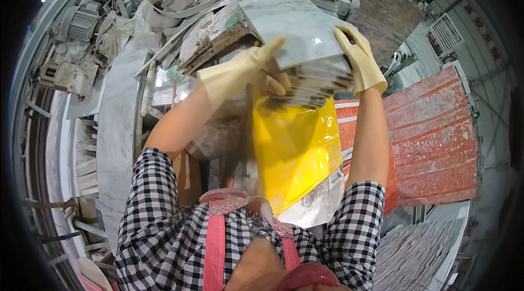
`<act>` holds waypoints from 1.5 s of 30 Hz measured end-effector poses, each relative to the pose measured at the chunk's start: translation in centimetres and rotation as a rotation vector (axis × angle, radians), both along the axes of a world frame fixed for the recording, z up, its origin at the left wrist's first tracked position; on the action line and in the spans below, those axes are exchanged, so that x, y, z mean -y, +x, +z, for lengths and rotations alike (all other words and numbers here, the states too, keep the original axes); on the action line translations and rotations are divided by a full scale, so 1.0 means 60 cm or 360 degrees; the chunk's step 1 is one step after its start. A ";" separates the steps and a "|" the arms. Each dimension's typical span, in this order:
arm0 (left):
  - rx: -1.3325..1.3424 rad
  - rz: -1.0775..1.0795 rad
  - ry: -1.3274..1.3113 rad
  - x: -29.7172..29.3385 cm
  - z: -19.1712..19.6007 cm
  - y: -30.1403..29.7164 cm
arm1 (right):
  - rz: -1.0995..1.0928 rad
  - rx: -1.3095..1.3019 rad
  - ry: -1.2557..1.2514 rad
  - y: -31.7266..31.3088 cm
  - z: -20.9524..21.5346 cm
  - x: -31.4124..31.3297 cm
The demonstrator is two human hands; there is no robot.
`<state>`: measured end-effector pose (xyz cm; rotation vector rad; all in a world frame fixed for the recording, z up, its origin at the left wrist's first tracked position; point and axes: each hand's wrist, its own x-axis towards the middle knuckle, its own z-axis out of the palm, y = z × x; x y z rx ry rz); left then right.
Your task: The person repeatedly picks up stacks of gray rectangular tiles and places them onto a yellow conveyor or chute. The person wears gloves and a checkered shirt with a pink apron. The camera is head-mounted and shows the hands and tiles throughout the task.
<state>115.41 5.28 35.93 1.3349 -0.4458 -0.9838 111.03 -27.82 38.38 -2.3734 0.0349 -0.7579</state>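
Tile of polished, grey-white veined stone (305, 26) is held tilted above a fanned stack of thin, grey-edged tiles (319, 81), just beyond a glossy yellow plastic sheet (295, 144). Its right edge is gripped by the right hand (361, 61), sheathed in a cream rubber glove. The left hand (254, 66), gloved alike, is placed at the near left edge, thumb stretched out, fingers curled lower beside the stack; whether the tile is firmly pinched there cannot be told.

Should the left side be poorly supported, the tile could be tipped down toward the yellow sheet. Grip could be lost on the smooth face if it is wet, though wetness cannot be confirmed from the shine alone. Because the lower tiles are unevenly staggered, they could be pushed askew and their edges chipped. Gloved fingers could be trapped if the upper tile is lowered while they are tucked beneath. By a leftward swing, a corner could be knocked against the dusty, whitish-brown block (213, 34).
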 end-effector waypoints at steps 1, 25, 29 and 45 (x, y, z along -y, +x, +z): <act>0.0022 0.0150 0.0014 0.001 -0.004 0.006 | -0.0003 -0.0010 -0.0018 0.003 -0.001 0.001; -0.0255 0.0912 -0.0891 0.090 -0.031 0.072 | -0.0681 0.0094 0.0293 -0.113 -0.058 -0.003; -0.0262 0.0850 -0.0924 0.088 -0.041 0.084 | -0.0740 0.0099 0.0368 -0.110 -0.061 -0.003; -0.0490 0.0766 -0.0969 0.063 -0.019 0.026 | -0.0799 0.0194 0.0408 -0.114 -0.057 -0.013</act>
